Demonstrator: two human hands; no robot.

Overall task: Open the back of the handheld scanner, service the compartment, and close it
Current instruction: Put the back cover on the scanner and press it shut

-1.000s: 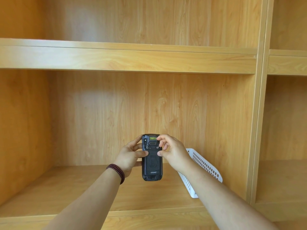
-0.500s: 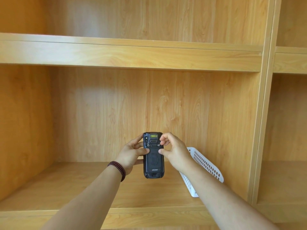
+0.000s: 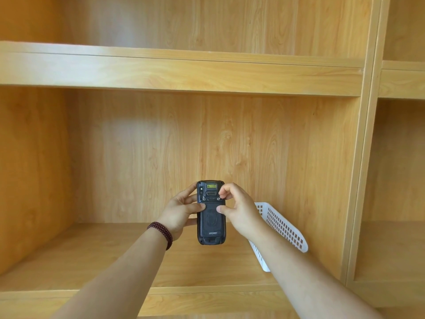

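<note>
Handheld scanner is being held upright in the air in front of the wooden shelf, its dark back facing the camera and the printed brand end pointing down. The left hand is gripping its left edge, thumb lying across the back cover and the other fingers wrapping behind the body. The right hand is steadying the right edge with its thumb while the tips of its forefinger and neighbour are pinching at the right latch screw, one of two small metal fasteners sitting just above the cover; the left latch screw is standing untouched. The cover is sitting flush and closed, so the job appears to be only starting: the fasteners are being released, and whether the right one is already turned is hard to tell at this size. Lifting the cover, servicing the compartment and closing it all remain ahead. A white perforated basket is leaning on the shelf behind the right forearm.
</note>
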